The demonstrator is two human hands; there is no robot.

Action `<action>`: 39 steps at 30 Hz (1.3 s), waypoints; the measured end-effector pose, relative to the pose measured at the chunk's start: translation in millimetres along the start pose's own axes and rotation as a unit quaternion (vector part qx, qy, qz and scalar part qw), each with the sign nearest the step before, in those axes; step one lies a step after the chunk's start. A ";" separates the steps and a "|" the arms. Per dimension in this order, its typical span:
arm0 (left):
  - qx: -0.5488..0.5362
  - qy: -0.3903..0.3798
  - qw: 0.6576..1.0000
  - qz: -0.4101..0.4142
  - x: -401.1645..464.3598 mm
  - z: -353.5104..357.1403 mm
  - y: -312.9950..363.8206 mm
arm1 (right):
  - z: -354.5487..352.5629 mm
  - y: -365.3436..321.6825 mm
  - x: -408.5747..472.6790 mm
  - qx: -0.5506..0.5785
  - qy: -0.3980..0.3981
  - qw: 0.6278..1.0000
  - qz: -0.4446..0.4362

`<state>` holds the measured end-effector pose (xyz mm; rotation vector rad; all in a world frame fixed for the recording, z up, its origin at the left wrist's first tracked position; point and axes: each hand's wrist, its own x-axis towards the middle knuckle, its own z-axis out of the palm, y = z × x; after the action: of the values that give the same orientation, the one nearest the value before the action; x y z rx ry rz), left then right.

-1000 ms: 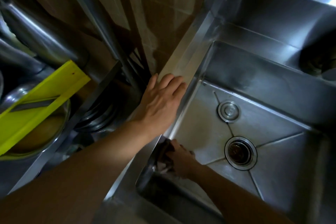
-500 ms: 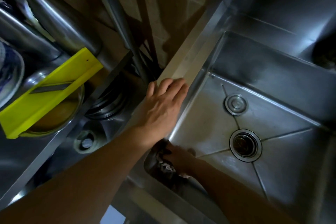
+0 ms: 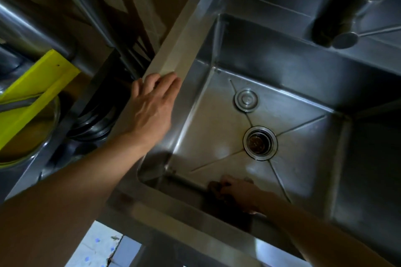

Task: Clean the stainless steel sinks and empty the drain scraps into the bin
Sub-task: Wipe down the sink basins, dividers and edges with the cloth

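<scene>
Head view is showing my left hand [image 3: 152, 110] lying flat on the left rim of the sink [image 3: 217, 93], fingers straight and holding nothing. My right hand [image 3: 239, 193] is reaching down inside the basin against the near wall, fingers curling round a dark scrubbing pad [image 3: 214, 188] and pressing it into the bottom edge. The drain strainer [image 3: 259, 142] is sitting in the middle of the basin floor with brown scraps showing in it, and a round plug [image 3: 246, 99] is lying just behind it. A yellow slicer [image 3: 32, 95] is resting on a bowl off to my left.
</scene>
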<state>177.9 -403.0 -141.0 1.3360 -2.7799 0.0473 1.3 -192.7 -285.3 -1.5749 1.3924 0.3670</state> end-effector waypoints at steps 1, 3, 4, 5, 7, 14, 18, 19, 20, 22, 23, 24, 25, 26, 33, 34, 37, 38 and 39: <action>0.000 0.001 1.000 0.000 0.0 0.8 0.9 | 2.3 3.9 -2.9 0.025 -0.003 1.000 0.012; 0.003 -0.001 1.000 -0.003 0.7 1.3 3.1 | 9.3 13.4 -3.9 0.040 -0.001 0.999 0.034; 0.005 -0.004 1.000 -0.006 1.4 1.0 3.6 | 6.2 10.4 -5.5 0.046 -0.009 0.998 0.046; 0.007 -0.008 1.000 -0.010 2.1 0.3 4.0 | 5.6 9.2 -2.4 0.046 -0.006 0.998 0.038; 0.009 -0.012 1.000 -0.014 2.2 -3.1 6.7 | 2.3 7.7 0.0 0.025 -0.001 0.999 0.038; -0.036 -0.012 0.995 0.089 -6.3 0.2 51.5 | -0.6 25.3 -25.3 0.065 -0.045 0.994 0.076; -0.089 -0.060 0.983 0.147 -13.3 22.3 81.7 | 2.4 38.9 -48.3 0.072 -0.066 0.990 0.099; -0.095 -0.073 0.980 0.160 -14.7 25.5 89.7 | 1.4 40.8 -53.2 0.074 -0.068 0.991 0.089; -0.096 -0.083 0.977 0.171 -16.0 27.5 95.9 | -2.5 38.6 -56.6 0.111 -0.082 0.987 0.087; -0.097 -0.098 0.972 0.189 -18.2 29.1 108.4 | -6.6 40.4 -63.6 0.140 -0.065 0.985 0.075; -0.097 -0.105 0.971 0.193 -19.9 29.9 113.5 | -9.7 40.2 -69.1 0.157 -0.044 0.984 0.079; -0.097 -0.115 0.970 0.192 -22.0 30.4 118.5 | -14.4 41.8 -75.7 0.162 -0.020 0.983 0.085; -0.098 -0.125 0.969 0.190 -23.5 30.3 124.3 | -20.8 43.7 -85.7 0.180 0.005 0.979 0.096; -0.099 -0.138 0.967 0.188 -24.8 30.2 129.2 | -25.5 46.1 -94.6 0.198 0.035 0.974 0.103; -0.022 -0.368 0.884 0.287 -30.3 38.7 168.5 | -51.8 71.8 -171.7 0.278 0.252 0.907 0.193; -0.005 -0.404 0.864 0.300 -31.3 42.2 175.3 | -49.4 72.7 -180.5 0.286 0.273 0.895 0.208; 0.072 -0.467 0.797 0.376 -34.2 55.4 201.2 | -42.7 71.2 -204.9 0.275 0.327 0.863 0.268; 0.077 -0.469 0.786 0.395 -35.0 59.5 206.7 | -41.5 71.0 -210.1 0.266 0.339 0.856 0.286; 0.059 -0.473 0.778 0.409 -35.4 62.9 213.2 | -39.3 69.5 -218.1 0.258 0.350 0.846 0.307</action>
<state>31.1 -245.5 -206.6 -0.1030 -3.9996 -0.5762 -140.0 -86.3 -134.8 -0.7838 2.3294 -0.2576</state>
